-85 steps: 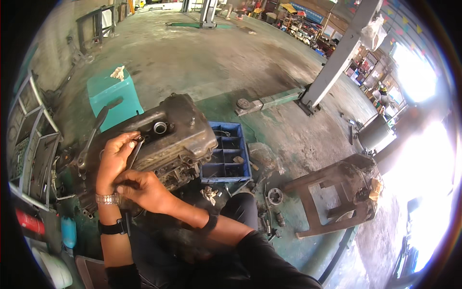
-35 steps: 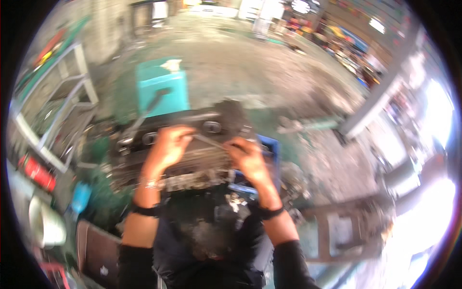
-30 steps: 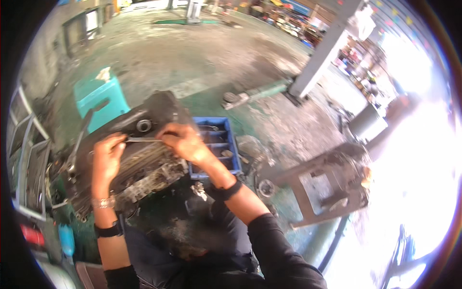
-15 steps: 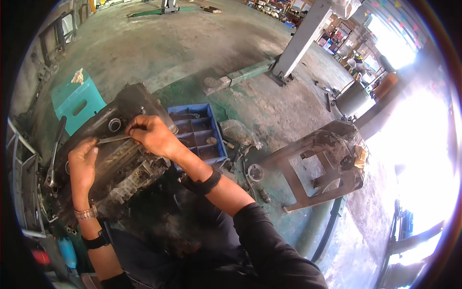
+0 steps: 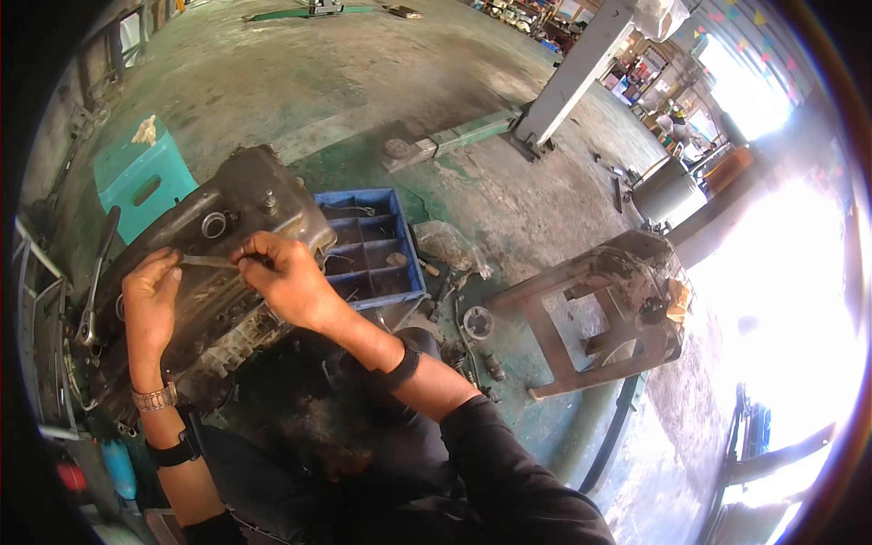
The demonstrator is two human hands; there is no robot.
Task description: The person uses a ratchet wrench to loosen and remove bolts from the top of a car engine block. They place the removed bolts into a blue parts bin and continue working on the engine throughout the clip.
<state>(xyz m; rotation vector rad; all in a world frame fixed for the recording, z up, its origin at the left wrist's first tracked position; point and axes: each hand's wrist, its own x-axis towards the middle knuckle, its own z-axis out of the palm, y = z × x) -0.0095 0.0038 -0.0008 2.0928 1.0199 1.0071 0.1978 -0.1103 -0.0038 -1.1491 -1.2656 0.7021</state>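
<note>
Thin metal tool point(image 5: 211, 262): above near edge of engine point(image 5: 202, 295), both tips hidden by my grip.
Left hand point(image 5: 153, 295): I'm clamped on its left end.
Right hand point(image 5: 286, 280): pinching its right end.

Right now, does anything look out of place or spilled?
A metal ring and crumpled clear plastic lie loose on the floor, right of the blue divided tray: odd, with compartments so close. The floor is too stained to tell whether anything spilled.

The slim grey metal tool point(image 5: 208, 262) is dully finished, the bulky brown metal engine point(image 5: 245, 193) grimed. Smooth plastic is seen on the square teal stool point(image 5: 143, 165).
</note>
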